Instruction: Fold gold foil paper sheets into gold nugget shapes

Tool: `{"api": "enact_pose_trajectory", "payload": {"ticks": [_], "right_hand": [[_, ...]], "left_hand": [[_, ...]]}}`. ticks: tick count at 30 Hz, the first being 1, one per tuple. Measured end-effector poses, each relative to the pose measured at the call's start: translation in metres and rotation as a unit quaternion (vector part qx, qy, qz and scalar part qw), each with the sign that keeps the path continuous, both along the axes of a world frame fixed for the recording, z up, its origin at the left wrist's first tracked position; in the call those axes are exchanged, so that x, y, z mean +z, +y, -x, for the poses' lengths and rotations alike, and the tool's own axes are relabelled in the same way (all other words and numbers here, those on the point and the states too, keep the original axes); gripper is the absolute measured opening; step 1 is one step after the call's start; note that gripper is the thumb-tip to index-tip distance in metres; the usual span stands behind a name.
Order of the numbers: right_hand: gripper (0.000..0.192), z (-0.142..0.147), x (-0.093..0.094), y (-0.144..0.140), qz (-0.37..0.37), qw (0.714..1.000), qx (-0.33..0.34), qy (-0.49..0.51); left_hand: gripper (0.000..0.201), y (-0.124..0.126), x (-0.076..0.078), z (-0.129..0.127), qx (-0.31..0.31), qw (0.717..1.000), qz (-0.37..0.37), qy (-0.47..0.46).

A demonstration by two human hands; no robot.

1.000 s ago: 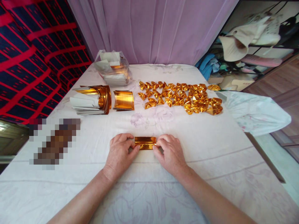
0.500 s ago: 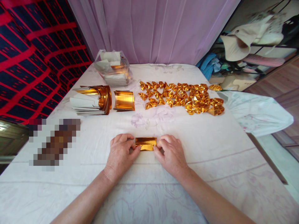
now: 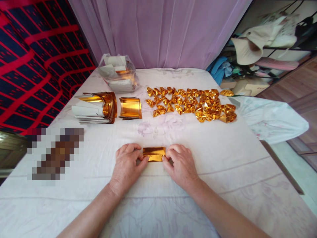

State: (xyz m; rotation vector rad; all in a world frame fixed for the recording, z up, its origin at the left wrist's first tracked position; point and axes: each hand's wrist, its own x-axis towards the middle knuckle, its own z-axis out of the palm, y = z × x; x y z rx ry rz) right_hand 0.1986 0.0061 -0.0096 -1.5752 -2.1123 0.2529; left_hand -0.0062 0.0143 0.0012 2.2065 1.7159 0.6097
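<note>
Okay, my left hand (image 3: 127, 162) pinches gold strip (image 3: 154, 152) at one end | right hand (image 3: 181, 163) pinches the other | faceted gold pieces (image 3: 207, 105) beyond both

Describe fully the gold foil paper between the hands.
The gold foil paper is a shiny, folded-looking rectangle, its long sides running left to right. A lengthwise line parts a darker far band from a brighter near one. It rests on the pale flowered cloth, the left hand and right hand holding its opposite ends.
</note>
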Motion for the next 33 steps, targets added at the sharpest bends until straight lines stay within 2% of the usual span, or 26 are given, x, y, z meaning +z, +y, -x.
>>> {"api": "enact_pose_trajectory", "payload": {"ticks": [9,15,23,29,33], "right_hand": [[0.014,0.0005,-0.0012,-0.0001,0.001,1.0,-0.001,-0.003],[0.005,0.0003,-0.003,-0.001,-0.01,1.0,0.003,0.003],[0.015,-0.0003,-0.0023,-0.0035,-0.007,0.999,0.049,0.002],[0.018,0.0005,-0.0006,-0.003,-0.005,0.999,0.045,-0.012],[0.013,0.0038,0.0026,-0.0022,-0.006,0.999,0.037,-0.019]], "left_hand": [[0.022,0.0,0.0,0.0008,0.003,1.0,0.004,0.002],[0.022,0.0001,-0.0005,0.0021,-0.001,1.0,0.008,-0.002],[0.002,-0.0005,-0.0037,0.0022,-0.005,1.0,-0.006,0.001],[0.022,-0.0021,-0.0069,0.003,-0.075,0.995,-0.067,0.011],[0.026,-0.0029,-0.0048,0.0024,-0.086,0.993,-0.078,0.018]]}}
